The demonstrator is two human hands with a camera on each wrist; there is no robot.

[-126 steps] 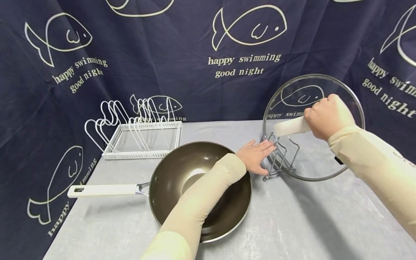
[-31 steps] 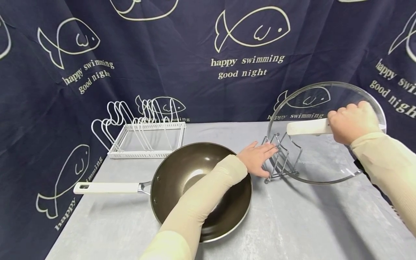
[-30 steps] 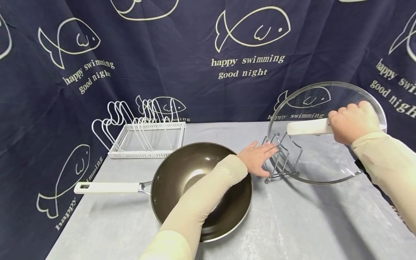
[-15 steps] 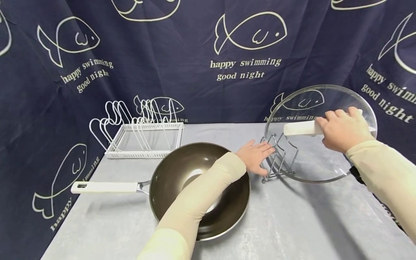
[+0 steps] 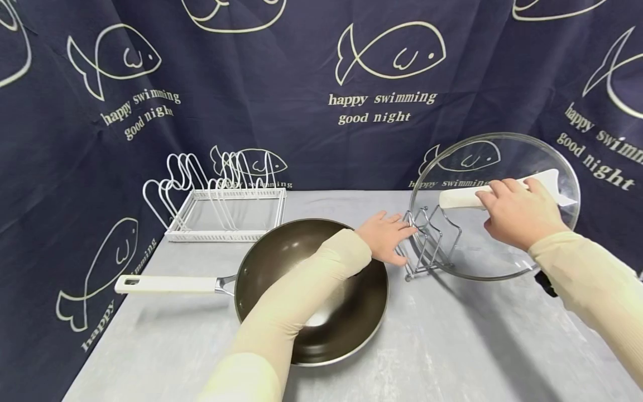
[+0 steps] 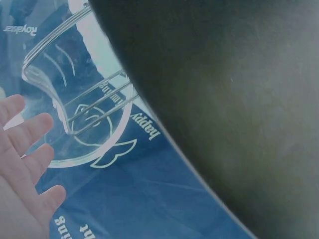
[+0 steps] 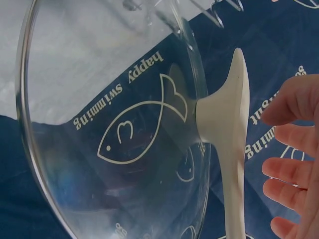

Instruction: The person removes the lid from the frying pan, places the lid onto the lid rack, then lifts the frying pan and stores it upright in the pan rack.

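A large glass lid (image 5: 494, 254) with a steel rim stands on edge in a small metal wire rack (image 5: 428, 240). Its long white handle (image 7: 234, 119) faces my right hand (image 5: 524, 212). In the right wrist view a gap shows between that handle and the loosely bent fingers (image 7: 286, 172) of my right hand. My left hand (image 5: 384, 237) is spread, fingertips right at the rack's left side, holding nothing. The left wrist view shows its fingers (image 6: 37, 127) beside the rack wires. Below my left forearm sits a dark wok (image 5: 281, 257), its white handle (image 5: 168, 284) pointing left.
A white wire rack (image 5: 226, 237) with upright loops on a rectangular base stands at the back left of the grey table (image 5: 432, 346). Behind everything hangs a navy cloth (image 5: 281, 72) printed with fish and lettering. The wok's rim comes close to the small metal rack.
My right hand has loosened from the lid's handle and come away from it; the lid stays upright in the rack. My left hand has drawn back slightly to the left.
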